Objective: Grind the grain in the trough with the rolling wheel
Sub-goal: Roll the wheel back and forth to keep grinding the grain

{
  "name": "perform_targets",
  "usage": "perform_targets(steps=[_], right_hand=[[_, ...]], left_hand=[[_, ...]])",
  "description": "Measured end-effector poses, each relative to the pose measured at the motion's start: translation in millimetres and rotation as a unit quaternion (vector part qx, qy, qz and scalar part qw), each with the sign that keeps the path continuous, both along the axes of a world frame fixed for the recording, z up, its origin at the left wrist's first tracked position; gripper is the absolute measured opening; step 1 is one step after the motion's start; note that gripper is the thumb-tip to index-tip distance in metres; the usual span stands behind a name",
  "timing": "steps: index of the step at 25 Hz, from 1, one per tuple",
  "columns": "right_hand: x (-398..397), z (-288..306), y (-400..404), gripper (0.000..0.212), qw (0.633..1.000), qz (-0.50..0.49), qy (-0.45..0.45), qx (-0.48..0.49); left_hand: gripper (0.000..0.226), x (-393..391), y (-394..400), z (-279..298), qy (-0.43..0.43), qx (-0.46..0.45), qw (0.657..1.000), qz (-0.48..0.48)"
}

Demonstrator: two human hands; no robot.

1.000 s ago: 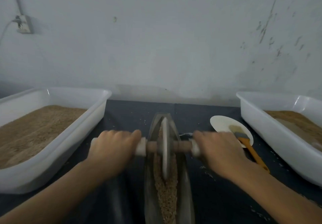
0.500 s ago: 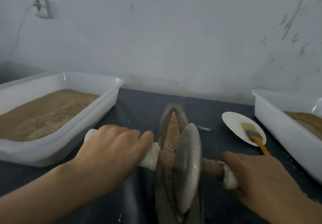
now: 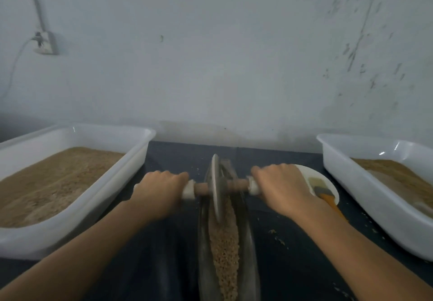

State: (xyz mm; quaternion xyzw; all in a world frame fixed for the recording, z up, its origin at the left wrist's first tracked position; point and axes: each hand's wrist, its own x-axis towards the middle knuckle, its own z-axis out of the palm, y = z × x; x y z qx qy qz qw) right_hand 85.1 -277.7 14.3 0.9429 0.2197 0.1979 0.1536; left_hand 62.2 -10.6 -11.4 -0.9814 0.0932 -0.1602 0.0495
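A narrow, boat-shaped metal trough [image 3: 248, 249] runs away from me down the middle of the dark table, with tan grain [image 3: 224, 242] lying along its channel. The grey rolling wheel [image 3: 216, 186] stands on edge near the trough's far end, on a wooden axle with white-wrapped ends. My left hand [image 3: 161, 189] grips the left end of the axle. My right hand [image 3: 282, 187] grips the right end. Both arms are stretched forward.
A white tub [image 3: 105, 197] of brown grain stands at the left, and a second white tub [image 3: 365, 197] with grain at the right. A white plate [image 3: 321, 179] with an orange-handled brush [image 3: 328, 198] lies behind my right hand. The wall is close behind the trough. Loose grains [image 3: 277, 237] dot the cloth.
The wheel has rolled from the near part of the trough out to its far end, with both hands still on the axle. My arms have stretched forward.
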Motion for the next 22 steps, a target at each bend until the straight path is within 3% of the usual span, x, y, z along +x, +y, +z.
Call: perform_targets(steps=[3,6,9,11,14,16,19,22], right_hand=[[-58,-14,-21,0.024,0.99,0.001,0.138,0.039],[-85,-5,-33,0.02,0.96,-0.077,0.266,0.046],[-69,-19,-28,0.021,0.985,-0.043,0.16,0.049],[-38,-21,-19,0.027,0.996,-0.019,0.065,0.066],[9,-6,0,0.019,0.994,-0.038,0.027,0.094],[18,-9,1,0.018,0.992,-0.044,0.032,0.113],[-33,-27,-20,0.02,0.992,-0.015,0.07,0.105],[-86,-30,-41,0.035,0.983,0.136,-0.068,0.101]], left_hand=[[0.056,-61,0,1,-0.041,0.046,0.994,-0.096],[0.066,-98,-1,11,-0.102,0.086,0.981,-0.143],[0.058,-75,-11,13,-0.05,0.107,0.991,-0.069],[0.041,-33,-12,9,-0.031,0.068,0.997,-0.011],[0.024,18,-13,12,-0.039,0.044,0.998,0.025],[0.026,21,-18,17,-0.058,0.046,0.997,0.018],[0.041,-24,-16,10,-0.066,0.065,0.995,-0.037],[0.056,-89,-3,0,-0.134,0.057,0.979,-0.145]])
